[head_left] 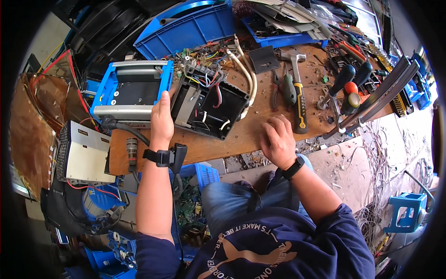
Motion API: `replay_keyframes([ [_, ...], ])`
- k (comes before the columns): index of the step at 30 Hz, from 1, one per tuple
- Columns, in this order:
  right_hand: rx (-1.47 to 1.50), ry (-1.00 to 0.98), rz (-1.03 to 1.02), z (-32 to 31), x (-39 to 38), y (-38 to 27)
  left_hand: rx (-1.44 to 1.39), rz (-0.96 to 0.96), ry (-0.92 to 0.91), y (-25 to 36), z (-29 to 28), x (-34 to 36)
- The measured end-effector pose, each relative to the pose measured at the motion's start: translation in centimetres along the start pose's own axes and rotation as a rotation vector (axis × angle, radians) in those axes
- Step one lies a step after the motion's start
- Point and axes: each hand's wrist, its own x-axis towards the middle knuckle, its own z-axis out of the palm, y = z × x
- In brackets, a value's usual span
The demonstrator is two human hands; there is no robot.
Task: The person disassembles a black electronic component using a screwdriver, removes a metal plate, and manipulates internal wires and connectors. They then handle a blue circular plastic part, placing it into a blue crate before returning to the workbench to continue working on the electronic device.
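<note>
My left hand is at the front right corner of a blue-framed housing. Its thumb lies on the frame's edge, and its partly hidden fingers reach along the side. The housing has silver-grey bars and a dark inner panel. Just right of that hand, a black plastic casing lies open, with coloured wires and white leads inside. My right hand rests on the front edge of the wooden bench, its fingers loosely curled and nothing visible in them. Beyond it lie a hammer, a green-handled screwdriver and pliers.
A blue crate stands behind a heap of wire scraps. Several tools crowd the bench's right side, with upright metal strips among them. A cream-coloured box stands at the left. Circuit boards lie below the bench edge, and tangled wires cover the floor.
</note>
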Motion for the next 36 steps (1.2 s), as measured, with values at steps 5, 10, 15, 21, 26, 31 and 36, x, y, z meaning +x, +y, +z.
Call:
replay_keyframes([
  [5, -0.008, 0.005, -0.007, 0.3, -0.1, 0.0, 0.031, -0.041, 0.005, -0.1, -0.4, -0.2],
  [10, -0.009, -0.001, 0.001, 0.2, -0.1, 0.1, -0.002, -0.020, 0.013, 0.3, -0.2, -0.7],
  [15, -0.010, 0.003, 0.007, 0.1, -0.1, 0.0, 0.021, -0.049, 0.027, 0.4, -0.6, -1.3],
  [21, -0.012, -0.005, 0.001, 0.2, -0.2, 0.1, -0.011, -0.049, 0.032, 0.0, -0.9, -1.7],
  [26, -0.015, -0.004, -0.001, 0.2, -0.2, 0.1, 0.035, -0.075, 0.051, 0.2, -0.7, -1.7],
  [31, -0.018, -0.005, -0.007, 0.2, -0.2, 0.1, 0.031, -0.063, 0.062, 0.3, -0.6, -1.6],
  [36, -0.019, 0.002, -0.011, 0.2, -0.1, 0.2, 0.088, -0.093, 0.094, 2.5, 0.4, -2.3],
])
